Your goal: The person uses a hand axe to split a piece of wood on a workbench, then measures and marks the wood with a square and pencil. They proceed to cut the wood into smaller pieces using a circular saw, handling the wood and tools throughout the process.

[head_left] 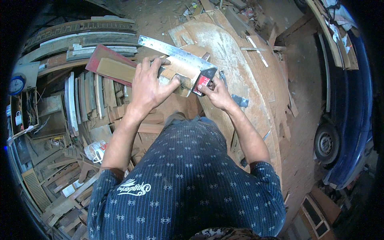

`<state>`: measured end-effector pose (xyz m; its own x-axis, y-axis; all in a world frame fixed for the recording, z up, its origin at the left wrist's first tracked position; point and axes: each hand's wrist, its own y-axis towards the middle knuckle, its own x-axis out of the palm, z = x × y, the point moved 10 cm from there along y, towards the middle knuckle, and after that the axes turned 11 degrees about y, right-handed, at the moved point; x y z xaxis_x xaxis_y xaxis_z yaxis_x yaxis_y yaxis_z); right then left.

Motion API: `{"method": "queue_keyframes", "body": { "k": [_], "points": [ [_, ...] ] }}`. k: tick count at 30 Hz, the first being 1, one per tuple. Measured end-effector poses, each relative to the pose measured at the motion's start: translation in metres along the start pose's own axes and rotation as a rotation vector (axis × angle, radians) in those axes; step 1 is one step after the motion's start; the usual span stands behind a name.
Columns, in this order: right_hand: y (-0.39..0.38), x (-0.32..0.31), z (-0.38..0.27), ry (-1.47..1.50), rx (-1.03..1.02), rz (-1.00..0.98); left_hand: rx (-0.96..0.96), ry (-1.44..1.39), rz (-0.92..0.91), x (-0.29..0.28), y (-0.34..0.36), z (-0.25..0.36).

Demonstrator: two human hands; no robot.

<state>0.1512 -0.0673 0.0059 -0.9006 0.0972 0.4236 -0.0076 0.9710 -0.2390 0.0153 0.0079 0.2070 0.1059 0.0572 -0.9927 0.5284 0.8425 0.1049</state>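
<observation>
My left hand [150, 80] is closed around a short light-brown wooden block [182, 68], thumb on the near side and fingers over the far side. Lying along the block's far side is the silver ruled blade of a try square [170, 49]. Its dark handle with a red patch sits against the block's right end, and my right hand [219, 95] pinches that handle between thumb and fingers. Just left of my left hand, a reddish board [95, 71] bears a tan strip; whether it joins the block is hidden behind the hand.
A dusty worktop [236, 56] with a curved edge extends beneath and right of my hands, a grey-blue tool [240, 101] on it. Stacked planks [100, 36] and wood offcuts [90, 96] crowd the left. At the far right stands a blue car [350, 120].
</observation>
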Motion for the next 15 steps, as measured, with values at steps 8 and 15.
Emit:
{"method": "queue_keyframes", "body": {
  "k": [8, 15],
  "points": [
    [0.011, 0.001, -0.006, 0.002, -0.036, 0.020, -0.015, 0.053, -0.021, 0.001, 0.010, -0.005],
    [-0.006, -0.005, -0.023, 0.034, 0.074, 0.092, -0.010, 0.079, 0.005, -0.003, 0.025, 0.021]
  ]
}}
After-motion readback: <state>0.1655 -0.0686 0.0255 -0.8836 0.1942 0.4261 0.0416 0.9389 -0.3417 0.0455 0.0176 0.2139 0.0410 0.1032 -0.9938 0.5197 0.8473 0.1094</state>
